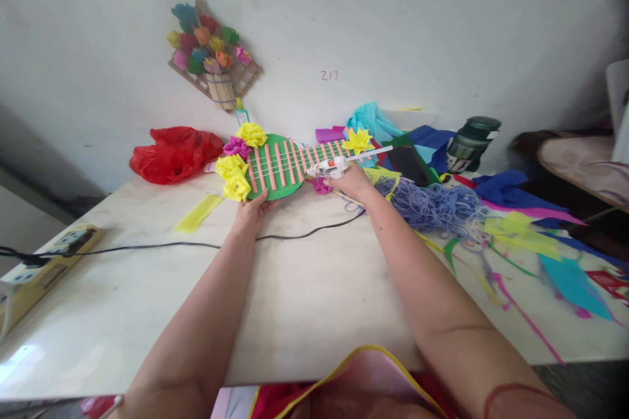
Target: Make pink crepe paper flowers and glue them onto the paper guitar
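A green guitar-shaped craft [280,167] with pink strips and thin strings lies on the table, its narrow neck towards the right. My left hand [254,211] is closed on its lower edge, thumb on top. In my right hand [351,183] is a white glue gun [335,167], a long glue stick [371,153] poking out of its back. A magenta paper flower [322,186] shows by the right fingers; whether they touch it I cannot tell. Yellow crepe flowers [232,177] and a magenta one [236,146] decorate the left end, and another yellow flower [358,140] the neck.
A black cord [314,233] crosses the table near a power strip [59,255] at left. Red plastic [171,154] lies at back left. To the right are tangled purple string [432,206], a phone [409,165], a dark green jar [472,144] and paper scraps [574,285].
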Demonstrator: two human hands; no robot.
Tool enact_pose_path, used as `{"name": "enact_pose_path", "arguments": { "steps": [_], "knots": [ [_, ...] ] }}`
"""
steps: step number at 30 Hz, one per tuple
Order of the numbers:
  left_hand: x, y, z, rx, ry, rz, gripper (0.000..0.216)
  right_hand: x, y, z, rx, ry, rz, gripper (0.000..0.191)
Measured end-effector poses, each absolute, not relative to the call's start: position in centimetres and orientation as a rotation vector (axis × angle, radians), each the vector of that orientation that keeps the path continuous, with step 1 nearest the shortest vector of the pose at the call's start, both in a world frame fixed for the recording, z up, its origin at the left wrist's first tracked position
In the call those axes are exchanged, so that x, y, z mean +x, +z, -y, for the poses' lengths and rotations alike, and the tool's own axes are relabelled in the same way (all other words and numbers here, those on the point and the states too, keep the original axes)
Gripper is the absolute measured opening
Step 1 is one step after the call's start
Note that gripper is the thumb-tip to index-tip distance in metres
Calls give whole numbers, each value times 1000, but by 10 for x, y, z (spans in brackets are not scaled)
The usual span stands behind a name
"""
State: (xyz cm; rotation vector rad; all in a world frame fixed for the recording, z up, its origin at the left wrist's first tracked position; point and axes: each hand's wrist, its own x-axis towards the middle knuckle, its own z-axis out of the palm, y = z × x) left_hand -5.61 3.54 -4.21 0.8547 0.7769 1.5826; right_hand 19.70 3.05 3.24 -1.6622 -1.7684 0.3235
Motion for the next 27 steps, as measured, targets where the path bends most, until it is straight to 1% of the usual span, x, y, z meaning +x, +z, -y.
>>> {"name": "enact_pose_path", "arguments": {
  "steps": [18,27],
  "knots": [
    [-56,-43,-35,849,1583,-773,44,203,34,-35,-1744,274,1774,38],
    [-55,-41,-34,846,1581,-776,45,203,35,-36,-1801,232,1810,38]
  ]
}}
